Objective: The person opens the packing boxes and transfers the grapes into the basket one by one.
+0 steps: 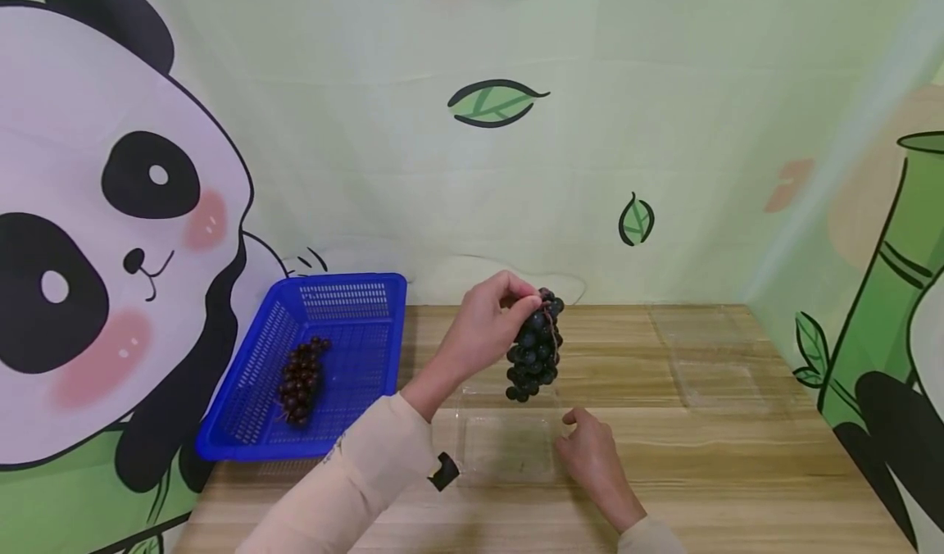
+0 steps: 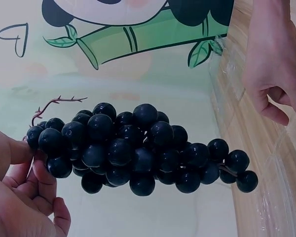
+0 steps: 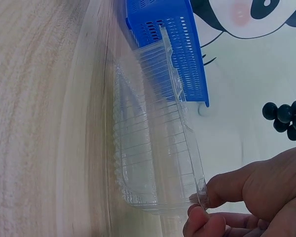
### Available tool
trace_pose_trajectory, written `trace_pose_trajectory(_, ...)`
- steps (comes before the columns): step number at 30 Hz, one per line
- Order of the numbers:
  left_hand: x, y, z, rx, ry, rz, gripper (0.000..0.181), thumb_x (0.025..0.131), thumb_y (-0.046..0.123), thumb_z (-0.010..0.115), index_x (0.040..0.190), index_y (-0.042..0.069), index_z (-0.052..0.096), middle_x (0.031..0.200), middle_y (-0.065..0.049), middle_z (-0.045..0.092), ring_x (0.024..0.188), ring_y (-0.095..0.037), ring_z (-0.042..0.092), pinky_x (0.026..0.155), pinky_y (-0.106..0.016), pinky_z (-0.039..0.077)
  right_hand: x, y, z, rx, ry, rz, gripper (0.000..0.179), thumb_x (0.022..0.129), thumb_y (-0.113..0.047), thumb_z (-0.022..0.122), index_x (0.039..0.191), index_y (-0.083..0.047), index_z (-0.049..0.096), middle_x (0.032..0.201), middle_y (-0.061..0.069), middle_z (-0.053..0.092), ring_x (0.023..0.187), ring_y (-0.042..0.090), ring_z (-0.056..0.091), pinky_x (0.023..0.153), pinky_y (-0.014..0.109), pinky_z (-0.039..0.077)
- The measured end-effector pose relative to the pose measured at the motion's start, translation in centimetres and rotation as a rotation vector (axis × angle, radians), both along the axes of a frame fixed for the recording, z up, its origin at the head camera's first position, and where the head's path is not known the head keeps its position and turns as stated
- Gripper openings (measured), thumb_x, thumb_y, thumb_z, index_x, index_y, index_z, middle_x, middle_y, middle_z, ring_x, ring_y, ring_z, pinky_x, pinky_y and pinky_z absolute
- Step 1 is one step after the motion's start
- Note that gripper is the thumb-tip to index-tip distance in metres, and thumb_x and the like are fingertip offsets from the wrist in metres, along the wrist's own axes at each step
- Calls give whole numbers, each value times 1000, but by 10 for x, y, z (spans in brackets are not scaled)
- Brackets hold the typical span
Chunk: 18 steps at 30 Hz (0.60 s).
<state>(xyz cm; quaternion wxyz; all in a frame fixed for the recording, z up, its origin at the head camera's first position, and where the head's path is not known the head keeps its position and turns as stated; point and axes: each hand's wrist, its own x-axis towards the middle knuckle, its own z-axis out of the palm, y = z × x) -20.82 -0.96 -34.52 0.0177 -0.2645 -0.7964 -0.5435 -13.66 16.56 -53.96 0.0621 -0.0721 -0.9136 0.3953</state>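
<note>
My left hand (image 1: 487,320) pinches a bunch of black grapes (image 1: 534,353) by the stem end, and the bunch hangs in the air above the table. In the left wrist view a bare bit of stem (image 2: 54,101) sticks out past the fingers. Below the grapes a clear plastic container (image 3: 148,133) stands on the table. My right hand (image 1: 593,456) is at its right side; the right wrist view shows thumb and fingers pinching the container's rim. To the left, a brownish-red bunch of grapes (image 1: 298,382) lies in a blue plastic basket (image 1: 347,288).
On the right of the wooden table (image 1: 737,472) lie more clear plastic containers (image 1: 715,365), hard to make out. A pale green cloth (image 1: 701,128) with panda and bamboo drawings hangs behind the table.
</note>
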Motion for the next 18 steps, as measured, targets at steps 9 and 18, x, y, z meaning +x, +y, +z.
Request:
trace_pose_trajectory(9,-1,1,2,-4,-1,1,6,103,11,64,103,6,68,107,-5,72,96,-18,65,84,-35,53,1,-1,-1,-6,14,-1,26,79,4,68,103,12,64,67,8,65,56,15,56,48,30,45)
trace_pose_trajectory(18,1,-3,2,1,-25,16,6,103,11,64,103,5,67,109,-6,72,98,-20,65,86,-36,54,1,-1,-1,-20,-1,-6,26,80,3,67,104,12,64,67,6,63,55,14,55,49,30,44)
